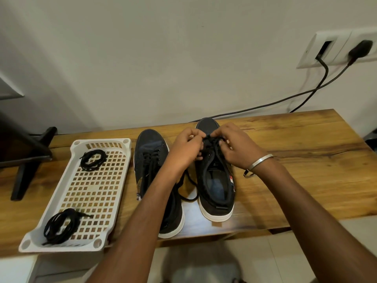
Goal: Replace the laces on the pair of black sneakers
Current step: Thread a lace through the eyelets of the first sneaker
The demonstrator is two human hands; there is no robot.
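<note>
Two black sneakers with white soles stand side by side on the wooden table, toes toward the wall. The left sneaker (150, 152) is laced, and my left forearm crosses over its heel. Over the eyelets of the right sneaker (218, 186), my left hand (186, 149) and my right hand (234, 146) both pinch its black lace (210, 139). A loose loop of that lace (188, 196) hangs down between the shoes. A white perforated tray (98, 201) at the left holds two coiled black laces, one far (92, 160) and one near (61, 225).
The wooden table (306, 160) ends at its front edge just below the shoes. A dark stand (30, 158) sits at the far left. Two black cables (306, 92) run from a wall socket (338, 50) down behind the table.
</note>
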